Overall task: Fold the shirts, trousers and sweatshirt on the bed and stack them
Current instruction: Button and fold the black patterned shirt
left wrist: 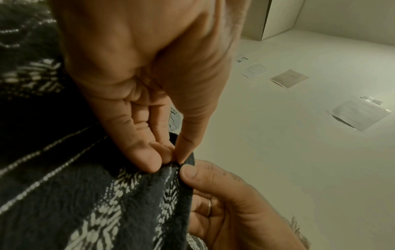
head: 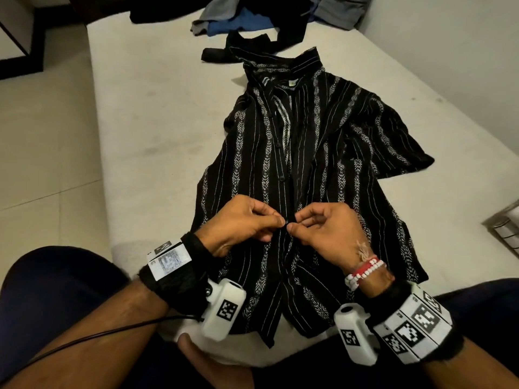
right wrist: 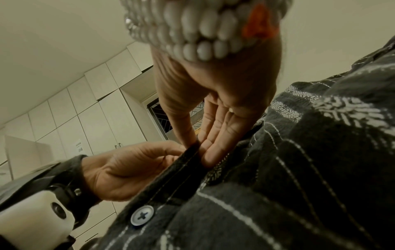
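Hands meet over the middle of the black striped shirt [head: 303,153], which lies spread front-up on the bed [head: 157,113]. Left hand [head: 241,223] pinches one edge of its front opening, right hand [head: 325,228] pinches the other. Other clothes [head: 238,21] lie heaped at the bed's far end.

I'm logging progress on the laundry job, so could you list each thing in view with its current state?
Striped shirt: spread flat on the bed, unfolded, front placket lifted at the hands.
Left hand: pinches the placket edge.
Right hand: pinches the opposite placket edge.
Button: lies exposed on the placket; fastened or not, cannot tell.
Clothes pile: crumpled, unfolded, at the far end.
Bed: bare where the clothes don't cover it.
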